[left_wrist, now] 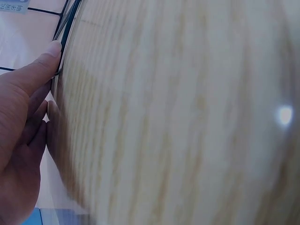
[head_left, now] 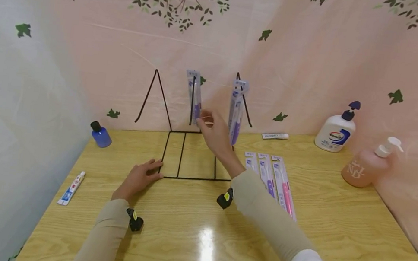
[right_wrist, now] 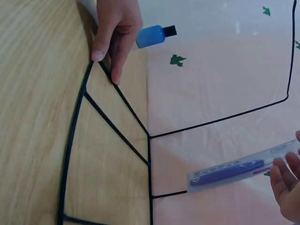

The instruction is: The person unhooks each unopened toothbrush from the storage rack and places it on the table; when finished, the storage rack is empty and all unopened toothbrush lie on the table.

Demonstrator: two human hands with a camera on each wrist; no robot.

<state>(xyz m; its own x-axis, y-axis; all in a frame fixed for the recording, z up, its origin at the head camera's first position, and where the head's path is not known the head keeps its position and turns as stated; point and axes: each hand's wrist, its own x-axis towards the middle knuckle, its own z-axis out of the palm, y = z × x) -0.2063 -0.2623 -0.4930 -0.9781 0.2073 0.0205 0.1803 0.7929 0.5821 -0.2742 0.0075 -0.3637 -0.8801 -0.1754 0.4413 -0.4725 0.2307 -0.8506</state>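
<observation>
My left hand (head_left: 143, 177) rests on the black wire rack (head_left: 187, 178), thumb and fingertips at its front left corner. In the left wrist view, the thumb (left_wrist: 35, 70) lies along the dark wire. My right hand (head_left: 214, 133) is beside a packaged purple toothbrush (head_left: 194, 91) on the rack's middle prong, fingertips right at the package's lower right edge. Its loosely bent fingers (right_wrist: 283, 185) show past that package in the right wrist view. Another packaged purple toothbrush (head_left: 236, 125) hangs on the right prong; the left prong (head_left: 146, 96) stands bare.
Three packaged toothbrushes (head_left: 286, 188) lie right of the rack. Behind them is a white toothpaste tube (head_left: 275, 136). A white pump bottle (head_left: 332, 130) and a pink one (head_left: 363, 167) stand at right. On the left are a blue bottle (head_left: 101, 137) and a toothpaste tube (head_left: 71, 188).
</observation>
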